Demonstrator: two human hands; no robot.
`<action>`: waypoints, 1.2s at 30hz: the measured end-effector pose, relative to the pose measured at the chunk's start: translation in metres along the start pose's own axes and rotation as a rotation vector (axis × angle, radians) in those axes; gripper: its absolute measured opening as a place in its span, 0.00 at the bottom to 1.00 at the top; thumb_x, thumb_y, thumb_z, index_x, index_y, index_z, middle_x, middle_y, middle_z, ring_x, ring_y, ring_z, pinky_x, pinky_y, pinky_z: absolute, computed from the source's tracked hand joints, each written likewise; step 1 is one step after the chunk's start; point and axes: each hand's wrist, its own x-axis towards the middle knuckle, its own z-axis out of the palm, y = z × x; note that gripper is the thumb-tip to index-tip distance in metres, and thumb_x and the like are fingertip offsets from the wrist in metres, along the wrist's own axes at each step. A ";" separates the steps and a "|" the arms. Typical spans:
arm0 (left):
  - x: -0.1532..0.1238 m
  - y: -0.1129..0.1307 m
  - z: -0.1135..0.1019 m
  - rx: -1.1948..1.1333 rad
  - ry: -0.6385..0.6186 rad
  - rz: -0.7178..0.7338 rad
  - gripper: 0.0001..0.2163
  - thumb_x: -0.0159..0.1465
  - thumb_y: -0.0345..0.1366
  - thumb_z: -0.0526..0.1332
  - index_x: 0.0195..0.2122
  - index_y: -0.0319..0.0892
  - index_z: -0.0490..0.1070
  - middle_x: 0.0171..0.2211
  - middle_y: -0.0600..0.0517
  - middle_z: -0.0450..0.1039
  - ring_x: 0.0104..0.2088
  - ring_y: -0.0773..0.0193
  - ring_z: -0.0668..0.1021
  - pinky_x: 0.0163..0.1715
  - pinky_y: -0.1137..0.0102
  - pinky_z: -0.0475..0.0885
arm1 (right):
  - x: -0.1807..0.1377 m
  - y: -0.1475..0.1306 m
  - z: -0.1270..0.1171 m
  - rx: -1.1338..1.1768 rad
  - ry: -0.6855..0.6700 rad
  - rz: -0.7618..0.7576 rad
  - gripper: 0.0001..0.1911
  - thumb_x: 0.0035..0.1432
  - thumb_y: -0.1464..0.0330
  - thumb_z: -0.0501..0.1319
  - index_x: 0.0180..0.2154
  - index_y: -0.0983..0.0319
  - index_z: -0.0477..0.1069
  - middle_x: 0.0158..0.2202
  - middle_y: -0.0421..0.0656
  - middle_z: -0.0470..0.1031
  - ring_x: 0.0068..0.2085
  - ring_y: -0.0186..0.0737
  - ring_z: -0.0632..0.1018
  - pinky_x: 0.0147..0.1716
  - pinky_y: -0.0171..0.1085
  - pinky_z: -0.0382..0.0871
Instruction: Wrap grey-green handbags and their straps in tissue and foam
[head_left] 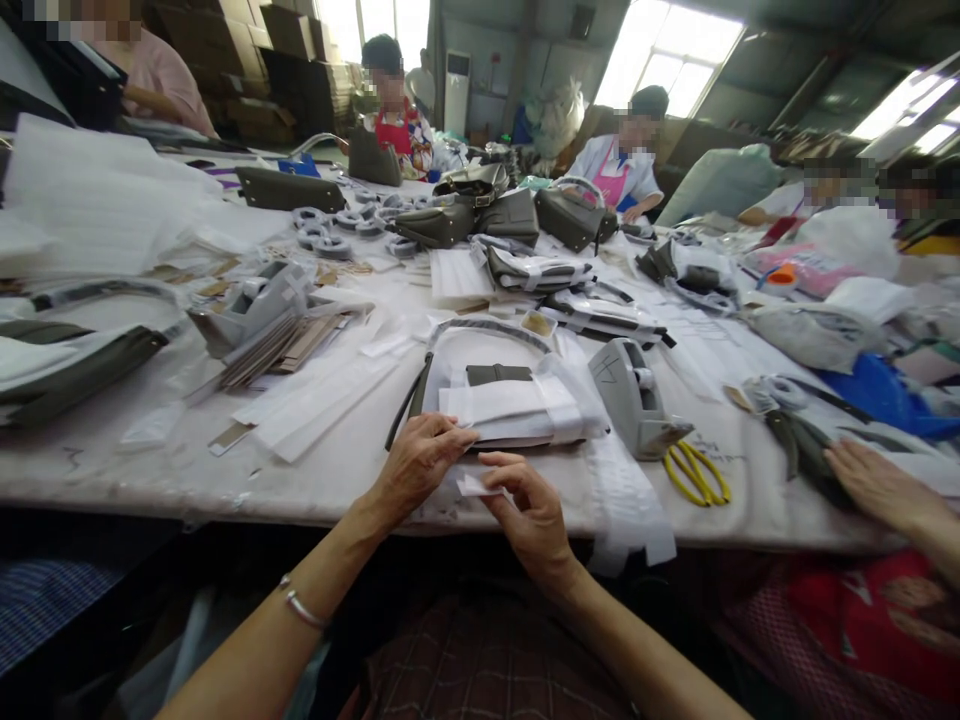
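A: What lay between the two hands?
B: One dark handbag, flat on the table near its near edge, at the middle. It had one grey-wrapped handle arching on the far side and white wrapping across its front.

A: And the hands?
B: The left hand had its fingers bunched narrow, touching the near left corner of the wrapping; I couldn't tell whether they pinched it. The right hand held one small white slip between thumb and fingers, between bag and edge.

A: What stood around them?
B: Two grey tape dispensers: one just right of the bag, the other farther off to the left. One stack of brown cards lay beside the left one, and one yellow-handled tool near the right one.

A: Any other bags?
B: One at far left, one at right with a co-worker's hand on it, and a far heap too overlapped to count.

A: Was there room to move?
B: Bare tabletop ran along the near left edge, with another patch right of the yellow-handled tool. A white strip hung over the near edge, just right of the right hand.
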 end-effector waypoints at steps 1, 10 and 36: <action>0.000 0.000 0.001 -0.004 0.008 -0.011 0.09 0.68 0.31 0.59 0.46 0.47 0.74 0.37 0.52 0.75 0.46 0.60 0.77 0.48 0.64 0.71 | 0.001 -0.002 0.004 0.094 0.020 0.066 0.06 0.57 0.70 0.67 0.37 0.56 0.73 0.50 0.43 0.75 0.50 0.42 0.76 0.48 0.40 0.71; 0.000 0.004 0.000 0.016 -0.024 -0.073 0.05 0.68 0.33 0.59 0.40 0.45 0.75 0.39 0.51 0.76 0.45 0.62 0.76 0.48 0.65 0.69 | 0.010 -0.021 -0.013 0.448 -0.128 0.594 0.28 0.43 0.68 0.76 0.48 0.53 0.75 0.27 0.34 0.74 0.28 0.30 0.74 0.31 0.30 0.71; 0.015 0.026 0.010 -0.019 0.178 -0.449 0.29 0.64 0.29 0.61 0.65 0.44 0.52 0.25 0.60 0.73 0.34 0.62 0.79 0.50 0.61 0.68 | 0.173 0.021 0.010 -0.557 -0.304 0.113 0.05 0.55 0.65 0.64 0.30 0.59 0.74 0.26 0.37 0.76 0.28 0.35 0.75 0.30 0.35 0.67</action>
